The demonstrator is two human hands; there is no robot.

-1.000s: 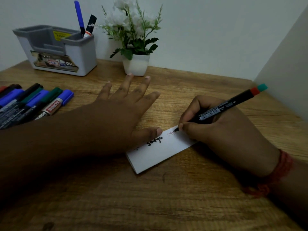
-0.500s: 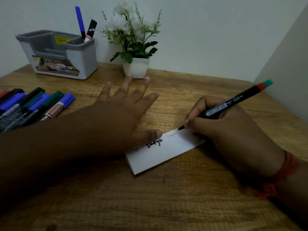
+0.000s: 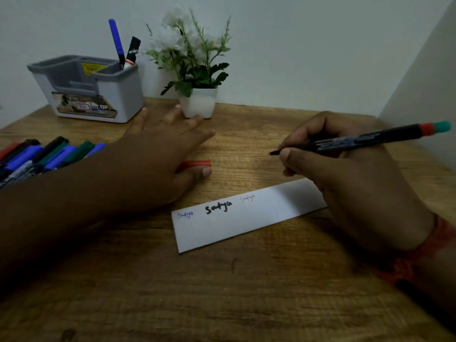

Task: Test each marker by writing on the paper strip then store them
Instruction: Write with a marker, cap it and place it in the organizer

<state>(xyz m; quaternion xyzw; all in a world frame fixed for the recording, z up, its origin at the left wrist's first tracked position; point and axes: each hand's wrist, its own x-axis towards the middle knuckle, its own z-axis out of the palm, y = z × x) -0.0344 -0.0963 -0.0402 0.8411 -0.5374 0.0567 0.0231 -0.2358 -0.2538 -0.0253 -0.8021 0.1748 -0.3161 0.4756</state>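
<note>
a: markers first. where is the slim black plastic marker with the red and green end (image 3: 365, 140) found?

b: it is gripped near its tip in the right hand (image 3: 345, 178), fingers curled round the barrel, tip lifted clear above the white paper strip (image 3: 246, 218) on the brown wooden table (image 3: 222, 292).

a: how is it judged to handle?

b: light, stiff and smooth, so it is best taken low on the barrel for control. the red plastic cap (image 3: 196, 164) is small and easily rolled; it should be pinched at its sides.

a: and the left hand (image 3: 158, 164)?

b: it is laid flat with fingers straight and spread, resting over that cap.

a: what differs from half a second ago?

b: the tip had been held at the strip and is now raised off it; the left hand had been pressing the strip and has been shifted back to the cap. three words are now uncovered.

a: storage?

b: two markers are already stood in the grey plastic organiser (image 3: 93, 95); a row of coloured markers (image 3: 44, 156) is left untested.
</note>
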